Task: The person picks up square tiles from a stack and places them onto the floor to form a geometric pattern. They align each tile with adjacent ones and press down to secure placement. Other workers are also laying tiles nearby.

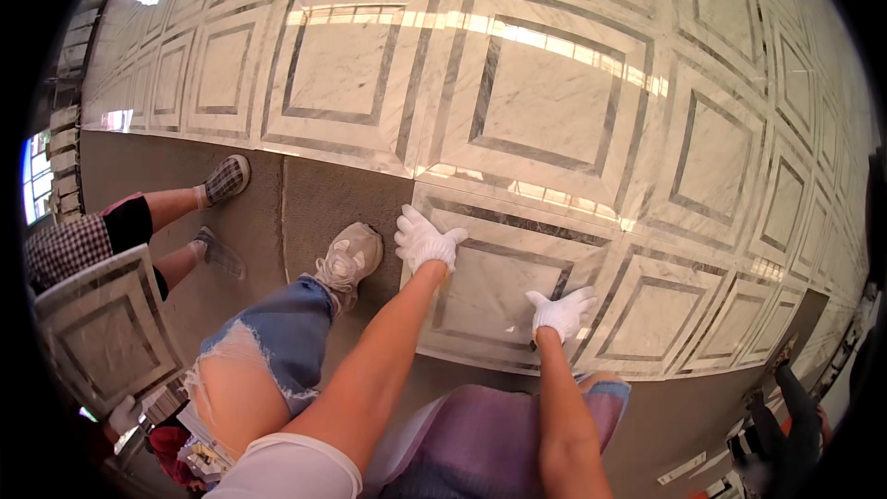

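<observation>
A polished white marble tile [490, 286] with grey inlaid square bands lies flat in front of me, at the near edge of the laid tiles. My left hand [425, 242], in a white knit glove, rests at the tile's left edge with fingers stretched out and thumb apart. On the tile's right part lies my right hand [562, 314], also gloved in white, its fingers extended and thumb spread to the left. Neither hand wraps around anything. The tile's far edge meets a larger laid tile [545, 92] along a thin seam.
Matching tiles cover the far area and continue right. Bare grey concrete [323, 187] lies left of my tile. At the left stands a person in checkered slip-on shoes [227, 179], near an upright tile [111, 337] with a gloved hand at its base. Another person [795, 407] is at the lower right.
</observation>
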Available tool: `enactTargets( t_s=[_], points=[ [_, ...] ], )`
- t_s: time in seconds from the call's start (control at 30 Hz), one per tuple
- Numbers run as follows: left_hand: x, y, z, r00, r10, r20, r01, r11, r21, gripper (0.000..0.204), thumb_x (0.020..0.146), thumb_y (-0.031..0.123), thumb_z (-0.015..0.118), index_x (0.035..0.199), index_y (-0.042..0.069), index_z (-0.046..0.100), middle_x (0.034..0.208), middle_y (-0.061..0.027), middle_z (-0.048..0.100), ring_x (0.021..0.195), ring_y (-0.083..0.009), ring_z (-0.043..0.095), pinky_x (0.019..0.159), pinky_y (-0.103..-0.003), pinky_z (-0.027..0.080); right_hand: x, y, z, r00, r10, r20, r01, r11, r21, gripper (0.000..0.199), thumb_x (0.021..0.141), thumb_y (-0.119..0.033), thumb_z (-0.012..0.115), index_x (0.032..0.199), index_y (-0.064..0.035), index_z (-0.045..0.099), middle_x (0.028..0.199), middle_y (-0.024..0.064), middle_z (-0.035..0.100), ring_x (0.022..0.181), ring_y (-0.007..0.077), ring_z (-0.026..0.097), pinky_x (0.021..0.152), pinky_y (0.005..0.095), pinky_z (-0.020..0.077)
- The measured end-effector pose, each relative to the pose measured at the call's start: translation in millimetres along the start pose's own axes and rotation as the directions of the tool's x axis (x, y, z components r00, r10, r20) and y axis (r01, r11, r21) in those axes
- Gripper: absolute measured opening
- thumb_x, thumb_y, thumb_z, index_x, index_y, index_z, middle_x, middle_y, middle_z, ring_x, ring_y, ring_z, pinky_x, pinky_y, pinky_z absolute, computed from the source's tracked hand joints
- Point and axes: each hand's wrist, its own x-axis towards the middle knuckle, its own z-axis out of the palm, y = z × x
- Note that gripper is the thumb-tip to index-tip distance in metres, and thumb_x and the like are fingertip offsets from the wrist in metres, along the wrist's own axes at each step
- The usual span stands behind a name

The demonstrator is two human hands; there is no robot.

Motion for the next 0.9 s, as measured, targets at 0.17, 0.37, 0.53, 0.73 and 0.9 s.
enactTargets(
  t_s=[0.17,0.37,0.53,0.73,0.9],
  points=[
    [-11.6,1.8,-30.8,0.999,-0.021,0.024,0.025,0.984,-0.174,0.089,0.064,0.035,0.083,0.133,0.008,0.035,0.131,-0.0145,0.048,0.122,-0.0330,0.049,0.097,-0.049,0.044,-6.4,7.4,11.8,0.996,-0.065,-0.057,0.066,0.998,0.012,0.131,0.056,-0.058,0.085,0.152,-0.0074,0.011,0.156,0.0175,0.021,0.133,0.0455,0.038,0.099,0.0482,0.0483],
    [-89.3,-7.4,-111.0,0.907,0.405,-0.115,-0.414,0.908,-0.063,0.071,0.076,0.039,0.068,0.133,0.006,0.045,0.134,-0.0218,0.050,0.124,-0.0405,0.048,0.099,-0.047,0.045,-14.4,29.9,13.8,0.985,-0.154,-0.078,0.164,0.975,0.147,0.118,0.063,-0.045,0.086,0.150,-0.0113,0.015,0.155,0.0208,0.019,0.133,0.0484,0.036,0.097,0.0492,0.0501],
    [-121.1,-21.1,-198.6,0.875,0.483,-0.033,-0.480,0.875,0.064,0.063,0.085,0.032,0.059,0.138,0.001,0.045,0.134,-0.0226,0.054,0.120,-0.0333,0.055,0.098,-0.040,0.047,12.3,50.2,18.4,0.933,-0.357,-0.040,0.359,0.917,0.175,0.106,0.069,-0.037,0.076,0.152,-0.0158,0.013,0.157,0.0204,0.014,0.132,0.0497,0.036,0.103,0.0528,0.0422],
    [-107.6,-62.6,-214.5,0.757,0.638,0.141,-0.653,0.747,0.127,0.058,0.091,0.034,0.059,0.134,-0.003,0.050,0.135,-0.0221,0.054,0.124,-0.0309,0.053,0.104,-0.037,0.042,5.4,50.7,17.9,0.942,-0.335,0.008,0.329,0.930,0.167,0.108,0.069,-0.045,0.075,0.153,-0.0155,0.013,0.160,0.0157,0.012,0.133,0.0506,0.035,0.107,0.0507,0.0389],
    [-60.7,-117.0,-114.2,0.660,0.674,0.332,-0.701,0.711,-0.047,0.061,0.089,0.034,0.062,0.135,-0.004,0.049,0.136,-0.0229,0.052,0.127,-0.0324,0.050,0.105,-0.037,0.040,3.9,53.6,9.6,0.946,-0.325,-0.022,0.324,0.934,0.150,0.107,0.070,-0.045,0.074,0.153,-0.0131,0.015,0.160,0.0150,0.012,0.132,0.0555,0.032,0.103,0.0484,0.0427]
  ],
)
